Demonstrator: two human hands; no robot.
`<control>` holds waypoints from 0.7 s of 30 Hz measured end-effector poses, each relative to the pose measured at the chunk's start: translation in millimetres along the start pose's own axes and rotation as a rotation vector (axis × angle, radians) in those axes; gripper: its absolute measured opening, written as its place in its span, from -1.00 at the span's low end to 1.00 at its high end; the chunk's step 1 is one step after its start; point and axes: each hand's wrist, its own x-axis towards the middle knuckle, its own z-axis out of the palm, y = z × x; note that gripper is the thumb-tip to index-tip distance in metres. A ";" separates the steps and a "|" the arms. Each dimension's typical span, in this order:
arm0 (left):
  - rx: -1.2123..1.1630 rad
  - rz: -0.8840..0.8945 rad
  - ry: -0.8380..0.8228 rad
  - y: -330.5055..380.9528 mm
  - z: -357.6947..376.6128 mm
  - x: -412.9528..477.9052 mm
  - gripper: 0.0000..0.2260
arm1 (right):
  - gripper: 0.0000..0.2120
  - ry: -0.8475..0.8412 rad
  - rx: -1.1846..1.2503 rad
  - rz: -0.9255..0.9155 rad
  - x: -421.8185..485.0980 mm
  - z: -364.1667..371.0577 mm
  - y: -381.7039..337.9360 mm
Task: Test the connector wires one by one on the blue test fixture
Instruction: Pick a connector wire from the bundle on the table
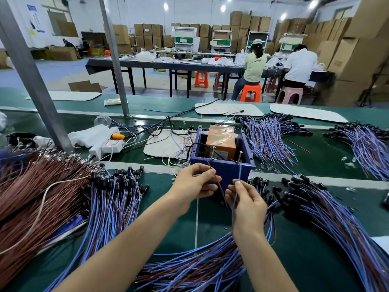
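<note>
A blue box-shaped test fixture (221,165) stands on the green bench, with an orange block (221,139) inside and two upright metal pins (240,157) at its near edge. My left hand (194,183) pinches the brown lead of a connector wire (219,184) just in front of the fixture. My right hand (247,200) pinches the blue lead (239,172) of the same wire, whose tip points up toward the right pin. The wire's lower part hangs down between my hands.
Piles of blue-and-brown connector wires lie at the left (111,199), front (200,268), right (328,216) and far right (269,135). A brown wire heap (31,186) fills the left edge. A white power strip (107,145) and a steel post (31,76) stand behind.
</note>
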 end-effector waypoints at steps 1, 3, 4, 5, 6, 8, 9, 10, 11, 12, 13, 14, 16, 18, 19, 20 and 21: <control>0.001 -0.014 0.002 1.4 1.1 3.4 -0.91 | -0.89 0.050 -0.001 0.002 5.5 -0.3 -0.8; 0.028 -0.030 0.014 3.0 1.7 10.4 -0.90 | -0.89 0.094 -0.030 -0.016 14.6 0.4 -1.0; 0.043 -0.038 0.018 3.2 1.7 13.6 -0.89 | -0.88 0.096 -0.049 -0.031 18.0 1.5 -0.7; 0.051 -0.047 0.020 3.2 1.4 16.7 -0.88 | -0.86 0.092 -0.066 -0.045 20.9 2.4 -0.4; 0.050 -0.056 0.023 3.0 1.3 19.8 -0.87 | -0.84 0.088 -0.078 -0.053 23.3 3.7 -0.4; 0.042 -0.070 0.037 2.8 0.4 25.2 -0.86 | -0.82 0.076 -0.095 -0.050 26.9 6.1 -0.2; 0.039 -0.074 0.047 2.7 -0.3 27.7 -0.86 | -0.82 0.066 -0.103 -0.044 27.9 7.1 0.0; 0.035 -0.076 0.057 2.5 -0.6 30.0 -0.87 | -0.81 0.056 -0.112 -0.039 28.6 8.2 0.2; 0.032 -0.079 0.066 2.5 -1.2 32.2 -0.87 | -0.81 0.048 -0.120 -0.036 28.7 9.1 0.5; 0.030 -0.081 0.074 2.2 -1.6 34.0 -0.87 | -0.81 0.041 -0.127 -0.036 28.6 10.2 0.9; 0.029 -0.083 0.081 1.9 -2.0 35.8 -0.87 | -0.81 0.034 -0.130 -0.037 28.3 11.0 1.1; 0.029 -0.085 0.085 1.1 -2.2 37.1 -0.87 | -0.81 0.026 -0.131 -0.040 27.8 11.4 1.3; 0.024 -0.089 0.089 0.0 -2.8 39.2 -0.86 | -0.80 0.022 -0.132 -0.047 27.1 11.2 1.7; 0.021 -0.094 0.092 -0.8 -3.8 41.1 -0.86 | -0.79 0.028 -0.136 -0.053 26.5 10.2 2.0; 0.023 -0.096 0.092 -1.1 -4.1 41.9 -0.86 | -0.79 0.031 -0.137 -0.056 26.2 9.7 1.8; 0.024 -0.096 0.091 -1.0 -3.9 42.6 -0.87 | -0.79 0.032 -0.137 -0.060 26.3 9.6 1.5; 0.026 -0.095 0.090 -0.7 -3.6 43.2 -0.87 | -0.79 0.033 -0.136 -0.064 26.6 9.9 1.1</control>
